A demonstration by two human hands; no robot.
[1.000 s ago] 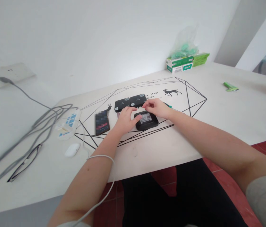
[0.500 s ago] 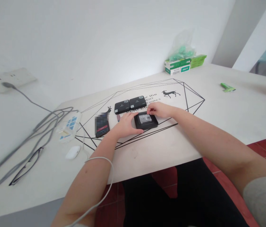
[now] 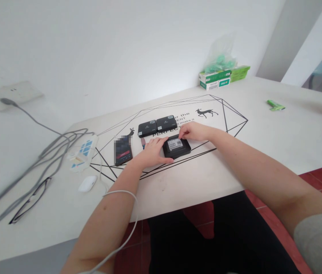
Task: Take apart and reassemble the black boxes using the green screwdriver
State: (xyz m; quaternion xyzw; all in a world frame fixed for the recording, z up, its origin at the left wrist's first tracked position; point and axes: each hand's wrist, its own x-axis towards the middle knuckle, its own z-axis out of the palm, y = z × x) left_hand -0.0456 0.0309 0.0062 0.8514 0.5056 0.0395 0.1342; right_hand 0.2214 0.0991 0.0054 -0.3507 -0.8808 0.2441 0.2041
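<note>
Bracing a small black device (image 3: 176, 146) at frame centre, both hands sit on it, flat on the white worktop (image 3: 263, 129). Device lies label side up, pale sticker facing the camera, long axis running roughly left-right across the frame, slightly tilted up to the right.

Left hand (image 3: 152, 151) is on the device's left edge, palm down on the worktop, thumb stretched along the near-left corner; its grip is loose, fingers spread, pressing rather than clamping. Right hand (image 3: 195, 131) comes in from the right, fingertips curled down onto the far upper edge of the device; grip is a partly closed pinch at that edge, cannot tell if it hooks under anything. Device lies between the two hands, right of the left hand, lower left of the right hand; both touch it, neither is clearly nearer.

Just beyond, toward upper centre: two more black devices (image 3: 157, 126) side by side, touching each other, apart from the held one. Left of the left hand: a phone (image 3: 122, 149) lying flat, with a small pinkish item (image 3: 143, 143) between phone and hand. Farther left: power strip (image 3: 82, 153), grey cables (image 3: 49, 152), white mouse (image 3: 87, 183), glasses (image 3: 29, 201). Upper right: green boxes (image 3: 222, 77) against the wall, a green stick-like item (image 3: 275, 105) alone on the worktop. A white cord (image 3: 123, 194) loops over the left forearm.
</note>
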